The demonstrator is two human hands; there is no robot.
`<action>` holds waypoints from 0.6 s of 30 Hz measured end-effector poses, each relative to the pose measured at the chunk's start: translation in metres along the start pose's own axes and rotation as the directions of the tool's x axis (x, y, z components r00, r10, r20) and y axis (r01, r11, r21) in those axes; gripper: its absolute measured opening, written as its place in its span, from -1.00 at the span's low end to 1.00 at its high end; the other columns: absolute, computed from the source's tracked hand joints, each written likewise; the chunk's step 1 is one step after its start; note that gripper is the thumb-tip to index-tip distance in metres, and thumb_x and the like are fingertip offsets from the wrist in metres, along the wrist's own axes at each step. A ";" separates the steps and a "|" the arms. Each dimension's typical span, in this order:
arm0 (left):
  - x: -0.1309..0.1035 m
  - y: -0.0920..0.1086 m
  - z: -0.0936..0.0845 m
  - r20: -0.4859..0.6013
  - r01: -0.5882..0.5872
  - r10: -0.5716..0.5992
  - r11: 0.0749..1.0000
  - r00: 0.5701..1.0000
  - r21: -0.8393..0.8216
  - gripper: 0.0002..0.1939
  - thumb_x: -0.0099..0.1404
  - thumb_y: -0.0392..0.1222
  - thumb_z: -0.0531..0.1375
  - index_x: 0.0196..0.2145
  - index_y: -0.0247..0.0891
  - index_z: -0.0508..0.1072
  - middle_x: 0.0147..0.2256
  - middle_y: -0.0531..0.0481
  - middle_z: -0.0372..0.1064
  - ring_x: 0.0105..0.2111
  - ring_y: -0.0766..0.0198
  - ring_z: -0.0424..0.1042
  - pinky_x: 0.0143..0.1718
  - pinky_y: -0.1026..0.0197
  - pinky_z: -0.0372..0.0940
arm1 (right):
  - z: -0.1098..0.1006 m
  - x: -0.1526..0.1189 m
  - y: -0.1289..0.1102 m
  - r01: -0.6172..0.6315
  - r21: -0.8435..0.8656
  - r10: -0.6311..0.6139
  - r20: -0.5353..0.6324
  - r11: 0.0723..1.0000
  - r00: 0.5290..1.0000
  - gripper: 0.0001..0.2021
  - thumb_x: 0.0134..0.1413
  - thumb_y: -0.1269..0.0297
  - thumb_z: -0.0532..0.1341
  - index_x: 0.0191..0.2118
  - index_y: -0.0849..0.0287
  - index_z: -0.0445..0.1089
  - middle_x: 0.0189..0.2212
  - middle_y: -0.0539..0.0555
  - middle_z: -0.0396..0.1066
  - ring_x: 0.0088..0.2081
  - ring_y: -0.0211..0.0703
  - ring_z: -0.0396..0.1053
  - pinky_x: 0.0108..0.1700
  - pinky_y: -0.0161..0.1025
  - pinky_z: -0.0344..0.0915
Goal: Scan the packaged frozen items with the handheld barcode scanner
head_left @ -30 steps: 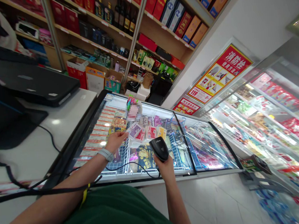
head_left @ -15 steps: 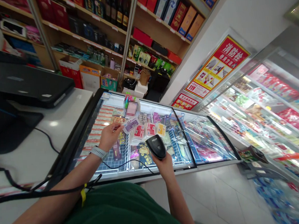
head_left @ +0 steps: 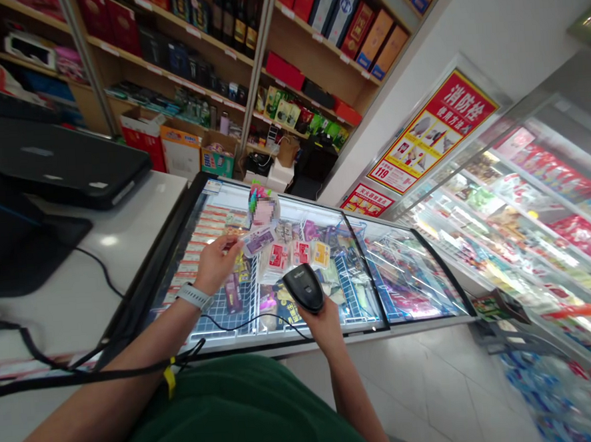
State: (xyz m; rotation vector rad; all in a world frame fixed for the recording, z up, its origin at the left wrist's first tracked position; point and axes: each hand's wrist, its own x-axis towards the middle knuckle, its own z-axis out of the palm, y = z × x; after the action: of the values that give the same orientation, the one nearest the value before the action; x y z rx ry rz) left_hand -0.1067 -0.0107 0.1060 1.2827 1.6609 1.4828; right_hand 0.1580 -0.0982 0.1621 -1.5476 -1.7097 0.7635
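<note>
My left hand (head_left: 218, 260), a pale-strapped watch at its wrist, pinches the edge of a small clear packet with a purple label (head_left: 261, 242). It holds the packet over the glass top of a display freezer (head_left: 222, 325). Wrapped in my right hand (head_left: 322, 323) is a black barcode scanner (head_left: 304, 287), its head toward the packets. Just beyond the scanner lie two packets with red labels (head_left: 278, 257) and one with a yellow label (head_left: 321, 254). A colourful item with a blurred patch (head_left: 258, 195) sits behind the purple-labelled packet.
The scanner's cable (head_left: 246, 323) crosses the glass near my body. Left is a white counter (head_left: 139, 207) with black equipment (head_left: 56, 159). Shelves of bottles (head_left: 236, 24) and boxes stand behind. On the right are a fire-hydrant sign (head_left: 435, 132) and a lit goods cooler (head_left: 540, 213).
The scanner has shifted slightly left and its head has turned a little toward the left. My left hand keeps its pinch on the purple-labelled packet. The view has moved slightly.
</note>
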 end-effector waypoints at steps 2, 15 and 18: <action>0.000 0.000 -0.001 0.000 -0.004 0.004 1.000 1.000 0.009 -0.60 0.18 0.08 0.15 -0.22 -0.30 0.51 -0.29 -0.10 0.55 -0.31 0.16 0.49 -0.23 0.21 0.34 | 0.000 0.000 -0.001 0.005 -0.003 -0.005 0.004 1.000 1.000 -0.77 -0.10 0.26 0.32 -0.25 0.18 0.51 -0.43 0.01 0.55 -0.36 -0.04 0.49 -0.33 -0.26 0.37; -0.004 0.008 -0.003 0.013 -0.038 0.037 0.999 0.999 0.022 -0.62 0.18 0.05 0.15 -0.23 -0.32 0.51 -0.29 -0.10 0.54 -0.30 0.15 0.49 -0.22 0.21 0.33 | 0.001 -0.001 -0.005 0.012 -0.017 -0.012 0.001 1.000 1.000 -0.74 -0.13 0.27 0.30 -0.23 0.19 0.51 -0.45 0.01 0.54 -0.39 -0.04 0.46 -0.34 -0.24 0.36; -0.005 0.006 -0.002 0.014 -0.045 0.045 0.999 0.999 0.016 -0.63 0.19 0.05 0.14 -0.25 -0.30 0.50 -0.30 -0.09 0.53 -0.30 0.16 0.48 -0.21 0.20 0.33 | 0.001 -0.002 -0.005 0.014 -0.003 -0.014 0.005 1.000 1.000 -0.73 -0.13 0.28 0.29 -0.22 0.19 0.51 -0.44 0.01 0.55 -0.39 -0.05 0.46 -0.34 -0.25 0.36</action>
State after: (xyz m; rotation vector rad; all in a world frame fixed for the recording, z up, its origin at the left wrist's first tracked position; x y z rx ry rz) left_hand -0.1045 -0.0166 0.1113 1.3444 1.6493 1.4863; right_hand 0.1549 -0.1009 0.1651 -1.5355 -1.7246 0.7589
